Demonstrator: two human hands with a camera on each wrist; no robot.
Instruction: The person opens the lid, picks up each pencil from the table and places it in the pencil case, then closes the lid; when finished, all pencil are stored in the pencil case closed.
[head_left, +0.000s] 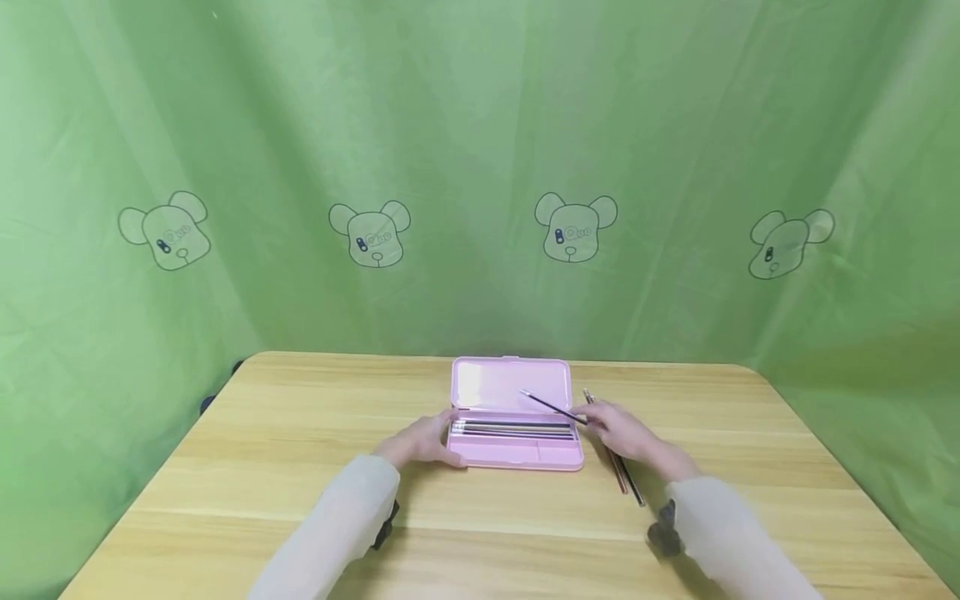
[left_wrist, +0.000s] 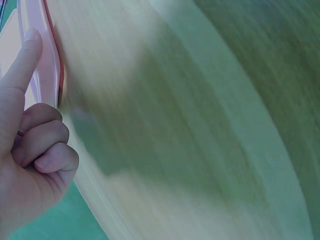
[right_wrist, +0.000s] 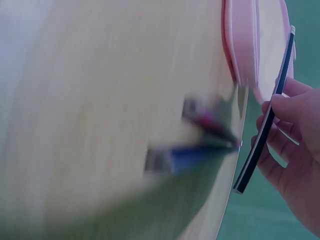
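A pink pencil case (head_left: 491, 452) lies with its lid (head_left: 510, 379) raised toward the back, and several pencils (head_left: 513, 428) rest side by side in its rear compartment. My left hand (head_left: 423, 440) holds the case's left end, thumb at the front edge and fingers toward the back. In the left wrist view the other fingers (left_wrist: 47, 132) are curled. Above the case's right end, my right hand (head_left: 618, 429) pinches a dark pencil (right_wrist: 262, 137) between thumb and fingers; its white-tipped end points up and left. Two loose pencils (head_left: 633, 483) lie on the table, partly under that hand.
The wooden table (head_left: 247, 500) has a rounded far edge close behind the case. A green curtain (head_left: 465, 125) with bear-head outlines hangs around it. In the case, a divider (head_left: 538, 451) splits the front section. Dark devices (head_left: 663, 531) sit at both wrists.
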